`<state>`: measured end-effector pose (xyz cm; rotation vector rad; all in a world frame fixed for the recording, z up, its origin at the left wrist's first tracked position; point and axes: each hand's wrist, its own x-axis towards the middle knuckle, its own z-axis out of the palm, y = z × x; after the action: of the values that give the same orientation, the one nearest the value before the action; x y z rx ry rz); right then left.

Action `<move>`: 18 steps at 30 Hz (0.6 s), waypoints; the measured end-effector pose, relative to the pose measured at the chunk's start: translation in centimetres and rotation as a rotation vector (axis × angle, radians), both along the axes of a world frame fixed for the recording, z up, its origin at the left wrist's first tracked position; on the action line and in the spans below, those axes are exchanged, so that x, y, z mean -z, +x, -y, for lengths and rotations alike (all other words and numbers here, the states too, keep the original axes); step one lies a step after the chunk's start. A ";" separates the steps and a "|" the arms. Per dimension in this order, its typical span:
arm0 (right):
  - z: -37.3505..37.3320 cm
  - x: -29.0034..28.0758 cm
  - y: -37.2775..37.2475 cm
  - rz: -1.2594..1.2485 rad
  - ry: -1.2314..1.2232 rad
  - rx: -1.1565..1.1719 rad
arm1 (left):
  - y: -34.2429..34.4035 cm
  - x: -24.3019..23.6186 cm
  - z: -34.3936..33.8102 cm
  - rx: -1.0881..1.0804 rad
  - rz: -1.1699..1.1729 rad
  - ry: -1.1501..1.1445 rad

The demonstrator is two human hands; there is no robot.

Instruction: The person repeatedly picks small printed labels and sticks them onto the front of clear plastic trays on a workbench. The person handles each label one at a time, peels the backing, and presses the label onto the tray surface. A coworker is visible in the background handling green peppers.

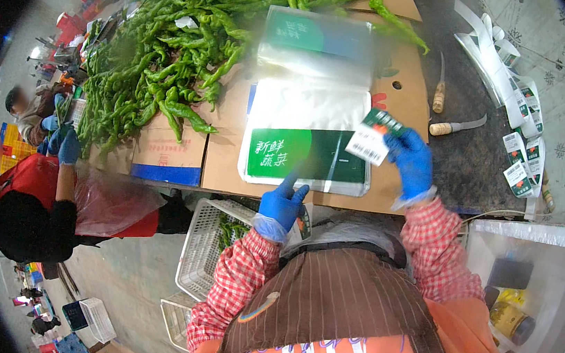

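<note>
My right hand [411,162], in a blue glove, pinches a green and white printed label [373,136] over the right side of a stack of clear and green plastic bags [299,156]. My left hand [280,208], also blue-gloved, is at the stack's near edge. Its index finger reaches onto the bag and the thumb stands apart. Beside that hand, a green and white piece [302,222] shows partly; whether the hand touches it I cannot tell. Another stack of clear and green bags [317,46] lies behind the first, on flattened cardboard [406,96].
Long green peppers [192,48] are heaped at the left and back. Two wooden-handled knives [450,128] [438,97] lie to the right, near curled label strips [497,68]. White crates [208,252] stand below the table. A co-worker in black and red [34,218] is at the left.
</note>
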<state>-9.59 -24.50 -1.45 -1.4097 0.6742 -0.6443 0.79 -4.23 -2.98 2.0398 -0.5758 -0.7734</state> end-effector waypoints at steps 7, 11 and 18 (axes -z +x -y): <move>2.8 3.9 1.0 -0.247 0.069 -0.142 | -1.3 1.7 1.0 0.406 0.523 0.530; 1.9 5.6 1.9 -0.115 0.157 -0.322 | -1.4 1.5 1.2 0.445 0.505 0.563; 1.9 7.0 3.2 -0.182 0.010 -0.373 | -1.5 1.2 1.3 0.479 0.448 0.602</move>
<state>-6.38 -26.38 -8.49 -1.5459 0.5345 -0.2205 -0.70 -5.49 -4.16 2.7043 -1.2354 -0.8311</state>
